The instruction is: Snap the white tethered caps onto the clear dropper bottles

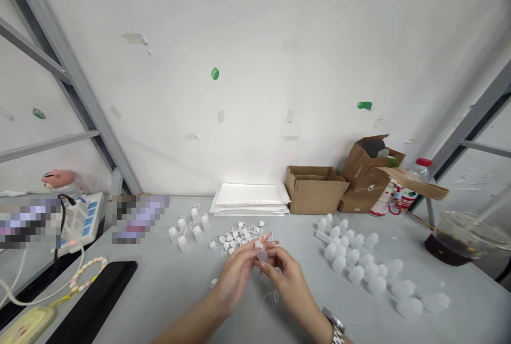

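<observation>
In the middle of the table, my left hand [237,269] and my right hand [288,277] meet around a small translucent plastic bottle [262,254]. Fingers of both hands pinch it, hiding most of its body; a white cap [258,245] shows at its top end. Just beyond my fingers lies a pile of loose white caps [237,236] with thin straps. Several capped bottles [182,243] stand upright to the left of the pile. Over to the right, many bottles without visible straps [353,257] lie on the table. One looped white strap [275,296] lies below my right hand.
White flat packets [251,195] are stacked against the wall, beside a cardboard box [317,189] and a brown paper bag [363,179]. A dark drink cup [455,248] stands far right. At left are a black pad [99,299], a bead bracelet [90,269] and a power strip [85,224].
</observation>
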Demonstrator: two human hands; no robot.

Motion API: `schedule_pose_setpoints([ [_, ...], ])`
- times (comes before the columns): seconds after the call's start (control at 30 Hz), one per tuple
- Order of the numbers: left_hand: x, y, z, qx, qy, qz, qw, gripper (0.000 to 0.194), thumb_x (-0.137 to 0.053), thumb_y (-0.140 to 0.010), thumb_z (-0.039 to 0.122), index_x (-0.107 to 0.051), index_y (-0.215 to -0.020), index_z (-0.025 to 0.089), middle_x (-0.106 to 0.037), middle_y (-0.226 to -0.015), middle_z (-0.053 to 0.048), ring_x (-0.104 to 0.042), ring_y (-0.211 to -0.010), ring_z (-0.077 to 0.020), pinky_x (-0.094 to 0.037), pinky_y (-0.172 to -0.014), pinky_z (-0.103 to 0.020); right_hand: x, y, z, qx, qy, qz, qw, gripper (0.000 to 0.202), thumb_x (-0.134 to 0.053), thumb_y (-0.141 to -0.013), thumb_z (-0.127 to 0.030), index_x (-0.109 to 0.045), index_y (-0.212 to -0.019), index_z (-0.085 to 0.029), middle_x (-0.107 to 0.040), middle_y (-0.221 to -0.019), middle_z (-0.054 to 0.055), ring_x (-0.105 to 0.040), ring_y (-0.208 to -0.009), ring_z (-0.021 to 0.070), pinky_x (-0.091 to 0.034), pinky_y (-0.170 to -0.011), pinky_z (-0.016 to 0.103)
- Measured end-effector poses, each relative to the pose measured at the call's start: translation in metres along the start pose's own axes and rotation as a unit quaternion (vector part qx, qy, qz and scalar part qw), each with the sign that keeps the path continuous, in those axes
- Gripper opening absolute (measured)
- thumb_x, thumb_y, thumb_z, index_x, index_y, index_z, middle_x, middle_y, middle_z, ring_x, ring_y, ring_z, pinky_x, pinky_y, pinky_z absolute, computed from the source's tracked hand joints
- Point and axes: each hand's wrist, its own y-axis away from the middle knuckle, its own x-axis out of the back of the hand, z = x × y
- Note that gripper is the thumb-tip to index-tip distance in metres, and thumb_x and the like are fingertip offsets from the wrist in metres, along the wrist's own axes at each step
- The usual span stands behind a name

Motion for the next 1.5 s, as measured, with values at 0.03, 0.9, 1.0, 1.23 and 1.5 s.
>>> schedule_pose_setpoints([
  [0.03, 0.001, -0.001, -0.001, 0.006, 0.006, 0.003, 1.0, 0.037, -0.055, -0.073, 0.023, -0.064, -0.107, 0.014, -0.068, -0.102, -0.01, -0.052, -0.107, -0.0267, -0.031, -0.093, -0.036, 0.0, 0.001, 0.0, -0.007, 0.0, -0.004, 1.0, 0.017, -0.063, -0.072, -0.034, -0.062, -0.075, -0.017, -0.062, -0.072, 0.003, -0.055, -0.069, 0.0178, -0.043, -0.068, 0.03],
  [0.9, 0.009, -0.007, -0.004, 0.052, 0.08, -0.004, 0.995, 0.033, -0.048, -0.078, 0.023, -0.065, -0.104, 0.013, -0.067, -0.096, -0.011, -0.055, -0.091, -0.021, -0.038, -0.069, -0.028, 0.004, -0.005, -0.004, -0.12, -0.258, -0.101, 0.953, 0.031, -0.075, -0.06, -0.043, -0.066, -0.067, -0.015, -0.06, -0.062, 0.001, -0.054, -0.055, 0.0112, -0.041, -0.059, 0.025],
  [1.0, 0.008, -0.007, -0.005, 0.042, 0.084, -0.006, 0.996, 0.032, -0.047, -0.078, 0.024, -0.065, -0.103, 0.013, -0.067, -0.099, -0.011, -0.053, -0.1, -0.0234, -0.038, -0.074, -0.03, 0.004, -0.007, -0.002, -0.094, -0.212, -0.077, 0.97, 0.033, -0.076, -0.057, -0.044, -0.065, -0.069, -0.015, -0.061, -0.062, 0.0, -0.054, -0.055, 0.012, -0.042, -0.059, 0.026],
  [1.23, 0.008, -0.008, -0.006, 0.042, 0.089, -0.011, 0.995, 0.031, -0.047, -0.078, 0.026, -0.065, -0.1, 0.012, -0.065, -0.108, -0.012, -0.048, -0.114, -0.0268, -0.031, -0.094, -0.037, 0.002, -0.006, 0.001, -0.063, -0.15, -0.039, 0.986, 0.034, -0.074, -0.059, -0.046, -0.058, -0.068, -0.017, -0.059, -0.058, -0.001, -0.052, -0.055, 0.0125, -0.042, -0.059, 0.026],
  [1.5, 0.003, -0.001, -0.009, -0.018, 0.039, 0.02, 0.999, 0.03, -0.056, -0.077, 0.023, -0.064, -0.105, 0.016, -0.066, -0.107, -0.009, -0.05, -0.114, -0.0266, -0.028, -0.101, -0.04, 0.001, 0.003, 0.002, 0.047, 0.077, 0.052, 0.995, 0.019, -0.062, -0.075, -0.037, -0.055, -0.073, -0.019, -0.057, -0.072, 0.002, -0.051, -0.067, 0.0158, -0.042, -0.064, 0.028],
])
